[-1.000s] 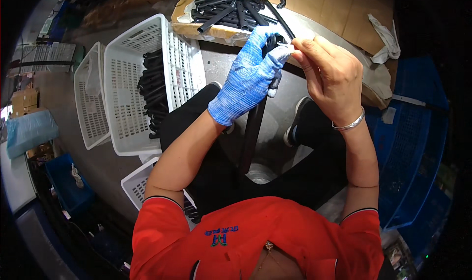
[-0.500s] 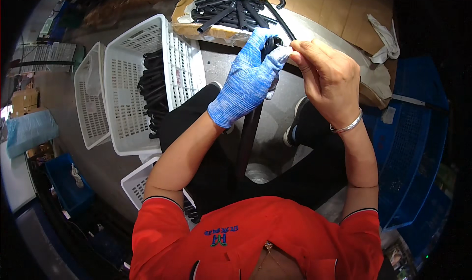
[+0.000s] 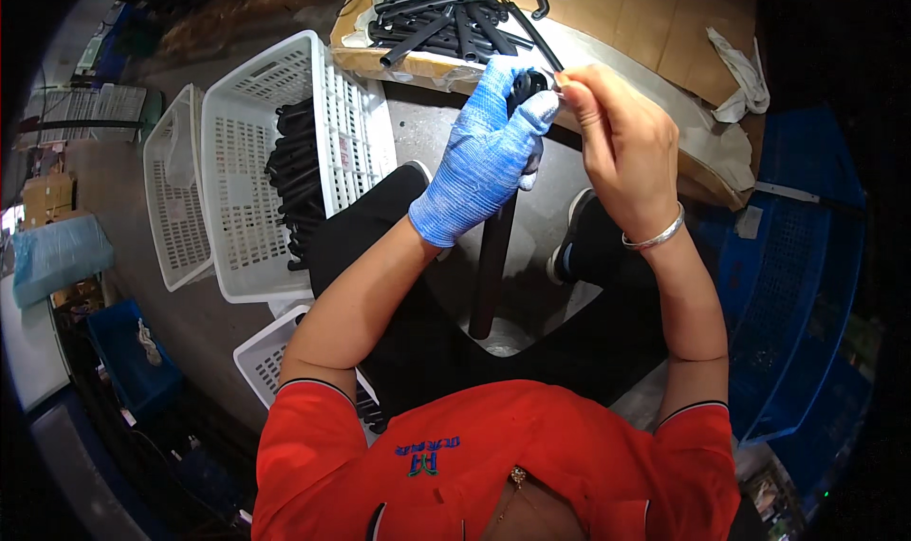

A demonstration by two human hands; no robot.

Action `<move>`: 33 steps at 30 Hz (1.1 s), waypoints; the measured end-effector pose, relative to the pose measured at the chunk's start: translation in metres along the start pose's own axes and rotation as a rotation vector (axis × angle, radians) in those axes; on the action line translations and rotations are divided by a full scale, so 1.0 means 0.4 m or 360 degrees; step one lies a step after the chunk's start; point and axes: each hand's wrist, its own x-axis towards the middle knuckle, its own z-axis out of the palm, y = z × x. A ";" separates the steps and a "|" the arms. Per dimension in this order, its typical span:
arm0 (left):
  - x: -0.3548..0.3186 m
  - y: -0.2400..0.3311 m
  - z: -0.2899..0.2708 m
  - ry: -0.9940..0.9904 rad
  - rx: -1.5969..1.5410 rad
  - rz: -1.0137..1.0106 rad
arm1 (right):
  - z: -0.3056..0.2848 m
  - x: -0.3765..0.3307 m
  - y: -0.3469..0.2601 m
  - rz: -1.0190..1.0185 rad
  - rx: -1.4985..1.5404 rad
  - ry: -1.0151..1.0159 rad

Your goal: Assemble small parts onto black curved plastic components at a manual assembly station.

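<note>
Mostly, a black tube (image 3: 492, 268) extends below the left hand (image 3: 486, 147), which wraps its upper end; the right hand (image 3: 624, 142) pinches something mostly hidden.

The tube (image 3: 494, 266) is black, long and straight, held aslant in the left hand (image 3: 482, 152). Its rounded head shows at the thumb edge; its shaft emerges past the opposite edge, lower end free. Just beside the head, what the right hand (image 3: 628, 142) pinches is too small to tell.
</note>
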 end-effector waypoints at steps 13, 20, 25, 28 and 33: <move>0.012 -0.029 -0.036 -0.0132 0.0747 0.0456 | 0.023 0.003 0.039 0.0304 0.0774 -0.0024; 0.000 0.008 -0.062 -0.0462 -0.0150 -0.0126 | 0.028 0.017 0.058 -0.0052 0.0800 0.0001; -0.004 0.009 -0.058 -0.0412 -0.0515 -0.0246 | 0.016 0.013 0.056 0.0012 0.0665 0.0001; 0.000 0.008 -0.043 -0.0246 -0.0207 -0.0007 | 0.002 0.010 0.024 0.0263 0.0382 0.0001; 0.000 0.017 -0.039 -0.0140 0.0109 0.0167 | -0.012 0.001 0.002 -0.0056 -0.0105 -0.0012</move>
